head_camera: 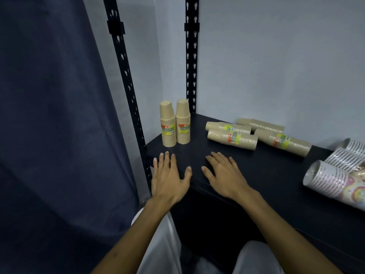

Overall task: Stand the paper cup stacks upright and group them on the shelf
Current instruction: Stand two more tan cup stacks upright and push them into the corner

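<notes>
Two tan cup stacks [175, 123] are stood upright together in the shelf [276, 175] corner, seemingly to start the group, while four more tan stacks [233, 139] are left lying nearby and both hands, left hand [169, 178] and right hand [225, 175], are spread flat, empty.

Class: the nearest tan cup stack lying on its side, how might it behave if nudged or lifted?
The nearest lying tan stack is round and tapered, so it would probably roll in a curve. Paper cups suggest lightness. Its glossy wrap may feel slippery.
</notes>
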